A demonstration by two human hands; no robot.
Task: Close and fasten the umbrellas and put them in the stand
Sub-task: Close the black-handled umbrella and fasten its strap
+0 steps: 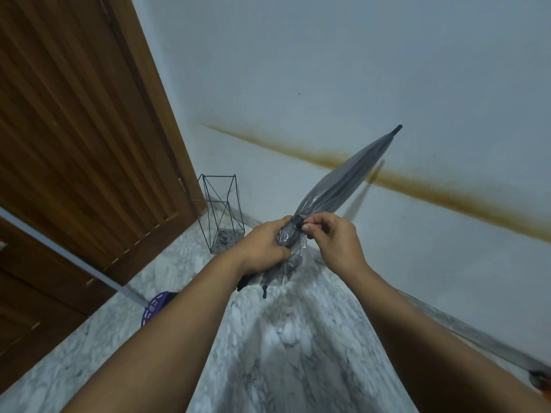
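The umbrella (340, 186) is held in the air over the floor (283, 338), its tip pointing up and to the right, toward the wall (357, 70). The left hand (262, 245) holds it at its lower part, and the right hand (334, 236) is just beside, to the right, pinching the strap (298, 219). The stand (222, 213) is on the floor behind and to the left of the hands, in the corner between the door (83, 129) and the wall.

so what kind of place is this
Probably a home entryway or hallway corner: a wooden door, a wire umbrella stand on the marble floor beside it, and a plain wall with a brown stain.
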